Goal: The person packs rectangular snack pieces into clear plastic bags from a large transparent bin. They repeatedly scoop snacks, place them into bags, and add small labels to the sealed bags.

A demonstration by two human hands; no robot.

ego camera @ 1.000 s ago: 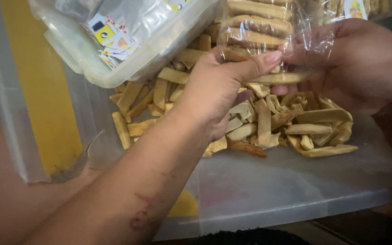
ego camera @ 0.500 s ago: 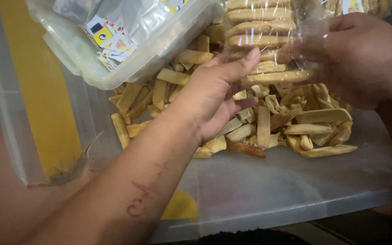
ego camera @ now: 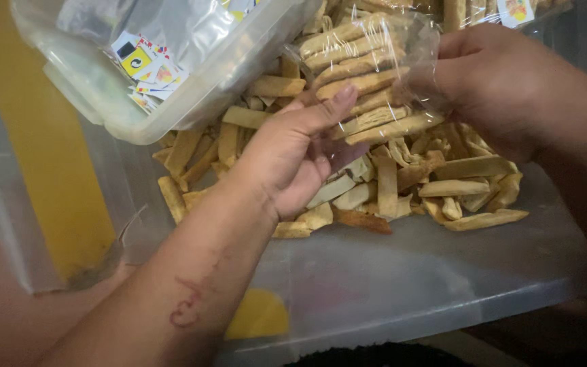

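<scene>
fingers (ego camera: 338,102) of left hand (ego camera: 293,160) open, touching clear bag (ego camera: 375,75) | right hand (ego camera: 504,88) pinches bag | loose sticks (ego camera: 443,187) in plastic tub (ego camera: 409,272)

Small tub (ego camera: 191,102) crowds left; bin floor (ego camera: 443,272) lies bare.

Clear bag (ego camera: 375,75): thin transparent plastic, upper centre, packed with stacked tan snack sticks; pinched by right hand (ego camera: 511,88) at its right side, left hand (ego camera: 293,156) fingertips against its lower left.
Tub (ego camera: 191,102): translucent, rectangular, tilted, upper left; holds small labels (ego camera: 145,68), square, white with yellow, red and black patches.
Label (ego camera: 514,10): top right edge, white with orange-red, partly cut off.
</scene>
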